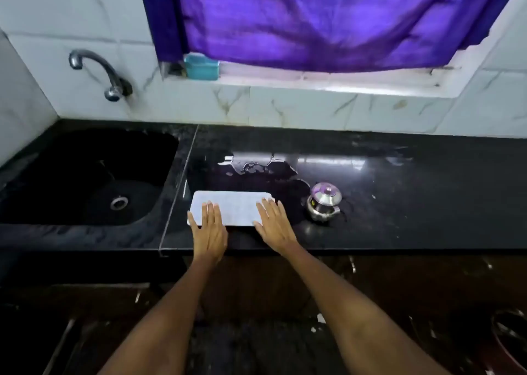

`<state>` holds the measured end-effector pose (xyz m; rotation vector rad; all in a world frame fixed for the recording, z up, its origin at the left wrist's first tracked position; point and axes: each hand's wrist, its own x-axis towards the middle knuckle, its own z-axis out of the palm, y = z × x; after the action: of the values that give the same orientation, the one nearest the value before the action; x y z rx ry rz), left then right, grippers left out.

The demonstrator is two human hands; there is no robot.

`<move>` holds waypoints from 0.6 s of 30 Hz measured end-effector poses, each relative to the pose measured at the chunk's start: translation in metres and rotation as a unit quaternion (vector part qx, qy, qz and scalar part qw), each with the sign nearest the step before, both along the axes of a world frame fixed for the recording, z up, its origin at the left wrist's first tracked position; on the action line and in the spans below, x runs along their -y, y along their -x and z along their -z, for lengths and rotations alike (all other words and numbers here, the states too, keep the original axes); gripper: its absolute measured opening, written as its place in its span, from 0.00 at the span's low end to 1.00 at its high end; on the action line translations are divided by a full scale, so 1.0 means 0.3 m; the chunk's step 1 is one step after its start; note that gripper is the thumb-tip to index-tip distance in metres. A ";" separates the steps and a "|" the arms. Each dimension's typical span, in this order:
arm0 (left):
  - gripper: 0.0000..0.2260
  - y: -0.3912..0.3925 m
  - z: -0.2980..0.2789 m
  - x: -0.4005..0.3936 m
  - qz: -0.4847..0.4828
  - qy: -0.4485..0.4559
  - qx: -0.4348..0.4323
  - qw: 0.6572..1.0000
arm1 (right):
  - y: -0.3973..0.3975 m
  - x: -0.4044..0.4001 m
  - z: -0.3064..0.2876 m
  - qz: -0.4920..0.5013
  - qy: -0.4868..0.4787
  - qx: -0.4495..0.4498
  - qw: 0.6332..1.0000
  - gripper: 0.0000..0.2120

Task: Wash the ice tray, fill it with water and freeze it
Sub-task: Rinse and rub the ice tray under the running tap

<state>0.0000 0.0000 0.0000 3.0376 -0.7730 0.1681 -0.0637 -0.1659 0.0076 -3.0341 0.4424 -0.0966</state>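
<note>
Flat palms, no grip yet: my left hand and right hand both lie with fingers straight on top of the ice tray, one near each end, nothing curled round it. Tray sits on the black counter, just right of the sink, close to the front edge. Its top reads as a smooth white surface, so it may be upside down or lidded; can't tell which. Long axis runs left-right, parallel to the sink's near edge, hands bracketing the two short ends. Left hand is nearer the sink, so my call is that it leads the carry over. Tap is on the wall behind the sink, spout up left; can't tell if it's running. Steel pot stands just right of the tray, on the side away from the sink, close to my right hand's fingertips but not touching. Puddle on the counter behind the tray, also away from the sink. Judging by this, washing hasn't started. Next move needs fingers wrapped over both short ends, then a sideways slide or lift toward the sink, keeping the tray level. Risk: wet counter, tray could skid.
</note>
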 end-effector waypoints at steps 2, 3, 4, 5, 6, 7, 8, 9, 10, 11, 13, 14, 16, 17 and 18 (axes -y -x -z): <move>0.26 -0.017 0.019 -0.027 -0.012 0.016 -0.018 1.000 | -0.014 0.007 0.025 -0.002 -0.014 0.022 1.000 0.22; 0.25 -0.033 0.039 -0.044 -0.013 0.026 -0.031 0.999 | -0.021 0.005 0.039 0.001 -0.030 0.035 0.999 0.21; 0.24 -0.044 0.035 -0.062 -0.025 0.030 -0.059 0.997 | -0.026 0.001 0.036 0.010 -0.047 0.022 0.999 0.21; 0.22 -0.060 0.039 -0.071 -0.029 0.049 -0.081 0.995 | -0.035 -0.005 0.038 0.020 -0.070 0.005 0.997 0.22; 0.21 -0.073 0.036 -0.078 -0.040 0.068 -0.101 0.992 | -0.046 -0.012 0.040 0.047 -0.095 -0.009 0.994 0.22; 0.20 -0.090 0.027 -0.082 -0.055 0.100 -0.114 0.987 | -0.057 -0.016 0.042 0.078 -0.109 0.000 0.991 0.22; 0.18 -0.112 0.014 -0.086 -0.072 0.139 -0.128 0.979 | -0.073 -0.025 0.038 0.097 -0.116 0.007 0.988 0.21; 0.16 -0.138 0.003 -0.089 -0.095 0.184 -0.141 0.968 | -0.095 -0.029 0.047 0.114 -0.124 0.025 0.985 0.21; 0.14 -0.166 0.000 -0.093 -0.117 0.223 -0.148 0.957 | -0.110 -0.032 0.049 0.132 -0.137 0.036 0.981 0.21; 0.14 -0.189 -0.008 -0.095 -0.143 0.254 -0.156 0.944 | -0.124 -0.036 0.050 0.147 -0.150 0.047 0.977 0.21; 0.15 -0.230 -0.018 -0.093 -0.191 0.284 -0.185 0.921 | -0.144 -0.030 0.053 0.189 -0.161 0.059 0.967 0.20; 0.15 -0.249 -0.017 -0.087 -0.202 0.288 -0.197 0.915 | -0.154 -0.022 0.051 0.215 -0.162 0.057 0.961 0.20; 0.14 -0.287 -0.010 -0.068 -0.194 0.280 -0.217 0.915 | -0.185 -0.001 0.051 0.250 -0.155 0.055 0.954 0.16; 0.14 -0.302 -0.008 -0.061 -0.190 0.272 -0.224 0.916 | -0.201 0.012 0.054 0.261 -0.156 0.055 0.951 0.15; 0.15 -0.316 -0.009 -0.056 -0.194 0.267 -0.228 0.916 | -0.224 0.027 0.053 0.272 -0.167 0.057 0.946 0.15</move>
<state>0.0949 0.0169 0.0028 2.5051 -0.0626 -0.2798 0.0034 -0.1738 -0.0084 -2.4817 1.1412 -0.2013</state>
